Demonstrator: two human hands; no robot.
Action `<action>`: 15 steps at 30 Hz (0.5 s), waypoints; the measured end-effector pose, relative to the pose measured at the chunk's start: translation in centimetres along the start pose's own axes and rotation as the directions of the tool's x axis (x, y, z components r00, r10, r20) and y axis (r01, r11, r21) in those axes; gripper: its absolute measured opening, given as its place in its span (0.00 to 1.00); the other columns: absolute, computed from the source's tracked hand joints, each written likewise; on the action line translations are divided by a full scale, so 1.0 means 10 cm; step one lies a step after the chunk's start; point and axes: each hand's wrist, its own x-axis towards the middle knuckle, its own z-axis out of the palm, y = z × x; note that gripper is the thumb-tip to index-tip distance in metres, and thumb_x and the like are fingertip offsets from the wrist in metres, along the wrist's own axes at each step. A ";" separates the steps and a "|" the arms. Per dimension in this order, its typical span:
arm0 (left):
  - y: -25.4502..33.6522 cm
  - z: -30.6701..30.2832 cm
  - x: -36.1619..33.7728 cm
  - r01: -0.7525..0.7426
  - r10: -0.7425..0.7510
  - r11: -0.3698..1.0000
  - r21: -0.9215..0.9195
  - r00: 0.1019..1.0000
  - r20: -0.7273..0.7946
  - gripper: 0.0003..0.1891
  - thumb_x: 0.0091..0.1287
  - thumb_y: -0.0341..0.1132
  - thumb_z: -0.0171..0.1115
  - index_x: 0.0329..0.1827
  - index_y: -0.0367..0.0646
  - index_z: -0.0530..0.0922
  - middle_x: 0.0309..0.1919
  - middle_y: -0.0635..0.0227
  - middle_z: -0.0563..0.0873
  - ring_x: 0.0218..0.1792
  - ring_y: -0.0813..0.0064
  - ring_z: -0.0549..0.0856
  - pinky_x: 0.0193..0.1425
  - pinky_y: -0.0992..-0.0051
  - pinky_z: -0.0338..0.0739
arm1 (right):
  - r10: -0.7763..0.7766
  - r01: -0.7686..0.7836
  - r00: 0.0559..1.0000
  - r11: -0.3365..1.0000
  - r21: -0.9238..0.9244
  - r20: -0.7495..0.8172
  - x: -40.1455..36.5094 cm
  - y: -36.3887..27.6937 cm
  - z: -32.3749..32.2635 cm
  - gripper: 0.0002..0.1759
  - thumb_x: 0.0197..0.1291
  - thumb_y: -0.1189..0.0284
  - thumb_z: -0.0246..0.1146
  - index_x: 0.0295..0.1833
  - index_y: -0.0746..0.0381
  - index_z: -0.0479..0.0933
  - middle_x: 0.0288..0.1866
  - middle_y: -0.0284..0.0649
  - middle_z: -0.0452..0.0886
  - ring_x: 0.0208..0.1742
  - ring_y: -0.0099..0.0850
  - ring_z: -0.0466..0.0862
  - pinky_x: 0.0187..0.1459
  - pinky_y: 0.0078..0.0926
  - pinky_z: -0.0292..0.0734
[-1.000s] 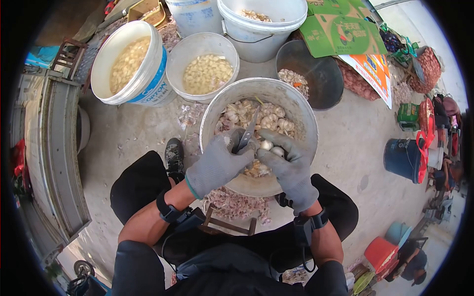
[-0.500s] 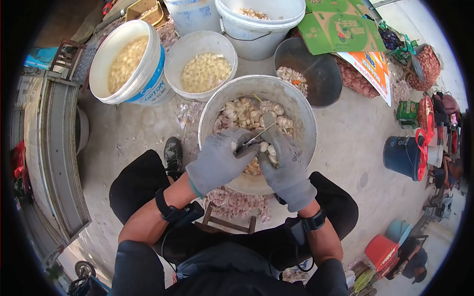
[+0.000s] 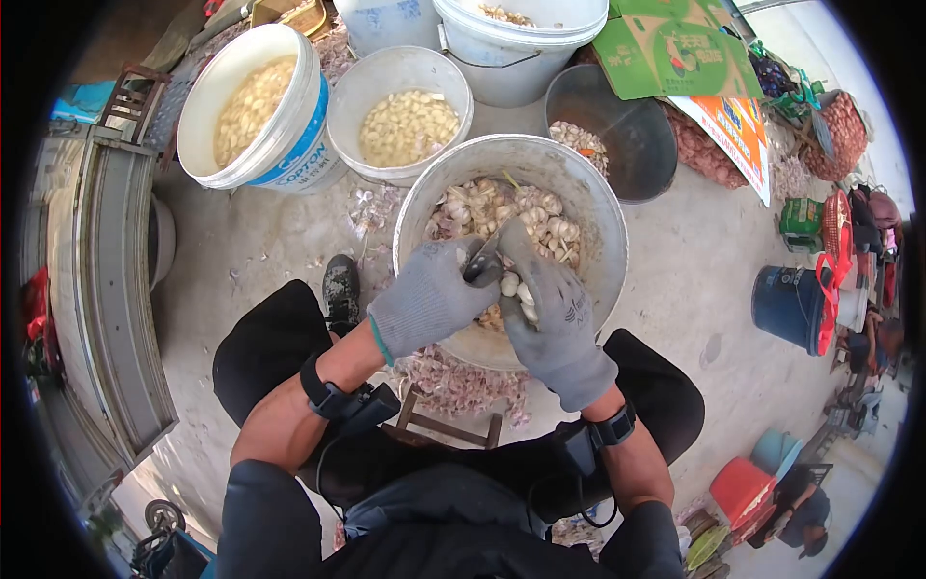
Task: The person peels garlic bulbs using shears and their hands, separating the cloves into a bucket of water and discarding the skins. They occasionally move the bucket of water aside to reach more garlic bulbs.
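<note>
Both hands wear grey work gloves and meet over a big white bucket [image 3: 610, 289]. My left hand [image 3: 432, 292] is closed around a small knife [image 3: 490, 253], its blade pointing up toward the fingers of the other hand. Curled around several pale peeled garlic cloves [image 3: 519, 289] is my right hand [image 3: 552, 323], touching the knife's tip area. Whole garlic bulbs and loose cloves [image 3: 540, 214] lie inside the bucket under the hands. The fingers partly hide the knife's handle and what the blade touches.
Behind stand a bucket of cloves in liquid [image 3: 318, 116], a white basin of cloves [image 3: 463, 125], another white bucket [image 3: 521, 77] and a dark tub [image 3: 656, 164]. Garlic skins [image 3: 463, 386] litter the floor near a small wooden stool [image 3: 449, 434]. A blue bucket [image 3: 786, 304] stands right.
The view has shifted slightly, so the buckets appear a little higher and further right. The knife blade has tilted and sits closer against my right hand's fingers. Both hands keep their hold.
</note>
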 end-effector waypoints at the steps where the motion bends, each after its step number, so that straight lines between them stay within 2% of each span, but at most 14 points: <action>1: 0.00 -0.01 0.00 -0.002 0.002 1.000 0.000 1.000 -0.003 0.11 0.67 0.36 0.64 0.44 0.37 0.83 0.24 0.62 0.87 0.25 0.72 0.88 0.34 0.69 0.80 | 0.042 -0.039 0.999 0.996 0.086 -0.031 0.00 0.00 0.00 0.33 0.59 0.76 0.69 0.71 0.66 0.70 0.57 0.50 0.81 0.59 0.51 0.80 0.60 0.50 0.75; 2: -0.01 -0.01 -0.01 0.103 -0.098 0.980 -0.168 0.995 0.036 0.11 0.68 0.37 0.64 0.43 0.37 0.83 0.24 0.64 0.87 0.24 0.75 0.86 0.31 0.73 0.78 | 0.087 -0.076 0.995 0.982 0.172 -0.058 0.00 0.00 0.00 0.32 0.60 0.76 0.69 0.70 0.65 0.72 0.59 0.50 0.81 0.60 0.52 0.80 0.59 0.50 0.76; 3: 0.00 -0.02 -0.01 0.208 -0.188 0.922 -0.327 0.978 0.091 0.11 0.69 0.37 0.64 0.43 0.37 0.83 0.25 0.65 0.87 0.23 0.77 0.85 0.28 0.76 0.77 | 0.084 -0.073 0.995 0.983 0.170 -0.061 0.04 -0.03 -0.05 0.32 0.60 0.76 0.69 0.70 0.65 0.72 0.59 0.50 0.81 0.60 0.52 0.80 0.59 0.50 0.76; 4: 0.02 -0.05 -0.01 0.202 -0.183 0.923 -0.327 0.979 0.089 0.11 0.69 0.37 0.64 0.43 0.37 0.83 0.25 0.65 0.87 0.23 0.77 0.85 0.28 0.76 0.77 | 0.159 -0.145 0.987 0.955 0.258 -0.034 0.10 -0.09 -0.13 0.30 0.60 0.77 0.69 0.70 0.64 0.74 0.62 0.50 0.81 0.61 0.51 0.81 0.61 0.47 0.77; 5: 0.06 -0.08 -0.01 0.284 -0.253 0.869 -0.405 0.959 0.128 0.11 0.69 0.37 0.63 0.42 0.37 0.83 0.26 0.66 0.87 0.22 0.79 0.84 0.26 0.78 0.75 | 0.230 -0.216 0.973 0.915 0.341 0.000 0.13 -0.12 -0.17 0.29 0.61 0.77 0.69 0.69 0.63 0.75 0.65 0.50 0.80 0.62 0.51 0.81 0.62 0.45 0.78; 6: 0.08 -0.10 0.00 0.361 -0.317 0.801 -0.477 0.932 0.174 0.11 0.70 0.37 0.63 0.42 0.37 0.83 0.27 0.66 0.87 0.22 0.81 0.83 0.25 0.81 0.74 | 0.229 -0.215 0.973 0.916 0.338 -0.003 0.14 -0.11 -0.18 0.29 0.61 0.77 0.69 0.69 0.63 0.75 0.65 0.50 0.80 0.62 0.51 0.81 0.62 0.45 0.78; 8: 0.06 -0.11 -0.01 0.373 -0.323 0.751 -0.545 0.927 0.190 0.11 0.70 0.37 0.63 0.43 0.37 0.84 0.27 0.66 0.87 0.21 0.80 0.82 0.24 0.80 0.74 | 0.273 -0.218 0.961 0.837 0.503 -0.039 0.14 -0.10 -0.19 0.27 0.61 0.78 0.69 0.67 0.62 0.78 0.68 0.48 0.80 0.65 0.46 0.82 0.66 0.40 0.76; 9: 0.06 -0.10 -0.01 0.387 -0.333 0.693 -0.608 0.920 0.206 0.10 0.69 0.36 0.63 0.43 0.36 0.84 0.27 0.66 0.87 0.21 0.80 0.82 0.24 0.80 0.74 | 0.272 -0.216 0.961 0.839 0.500 -0.041 0.14 -0.08 -0.19 0.27 0.61 0.78 0.69 0.67 0.62 0.78 0.68 0.48 0.80 0.65 0.46 0.82 0.66 0.40 0.76; 10: 0.08 -0.10 -0.02 0.384 -0.330 0.694 -0.608 0.921 0.205 0.10 0.69 0.36 0.63 0.43 0.36 0.84 0.27 0.66 0.87 0.21 0.80 0.82 0.24 0.80 0.74 | 0.284 -0.232 0.959 0.815 0.531 -0.017 0.12 -0.04 -0.19 0.26 0.62 0.78 0.68 0.67 0.62 0.79 0.68 0.47 0.80 0.66 0.42 0.82 0.66 0.36 0.76; 11: 0.11 -0.10 -0.03 0.330 -0.304 0.649 -0.686 0.938 0.164 0.10 0.70 0.36 0.63 0.44 0.36 0.84 0.27 0.66 0.87 0.21 0.80 0.82 0.24 0.80 0.74 | 0.296 -0.249 0.955 0.788 0.563 0.008 0.11 -0.02 -0.18 0.25 0.63 0.79 0.68 0.67 0.63 0.79 0.68 0.47 0.80 0.66 0.38 0.82 0.66 0.33 0.76; 12: 0.13 -0.10 -0.03 0.272 -0.282 0.597 -0.755 0.952 0.121 0.10 0.70 0.35 0.63 0.44 0.36 0.84 0.27 0.66 0.87 0.22 0.80 0.82 0.24 0.80 0.74 | 0.295 -0.248 0.955 0.789 0.563 0.007 0.11 -0.01 -0.18 0.25 0.63 0.79 0.68 0.67 0.63 0.79 0.68 0.47 0.80 0.66 0.38 0.82 0.66 0.33 0.76; 14: 0.15 -0.09 -0.04 0.256 -0.282 0.616 -0.744 0.955 0.095 0.11 0.70 0.36 0.63 0.45 0.36 0.84 0.27 0.66 0.87 0.22 0.80 0.82 0.24 0.80 0.74 | 0.410 -0.357 0.905 0.583 0.730 0.115 0.09 -0.01 -0.17 0.23 0.66 0.78 0.67 0.66 0.64 0.80 0.65 0.43 0.81 0.64 0.29 0.82 0.63 0.27 0.78; 15: 0.15 -0.09 -0.04 0.242 -0.283 0.635 -0.734 0.956 0.070 0.11 0.71 0.36 0.63 0.45 0.36 0.84 0.27 0.66 0.87 0.22 0.80 0.82 0.24 0.80 0.74 | 0.409 -0.356 0.905 0.583 0.730 0.115 0.10 -0.03 -0.18 0.23 0.66 0.78 0.67 0.66 0.64 0.80 0.65 0.43 0.81 0.64 0.29 0.82 0.63 0.27 0.78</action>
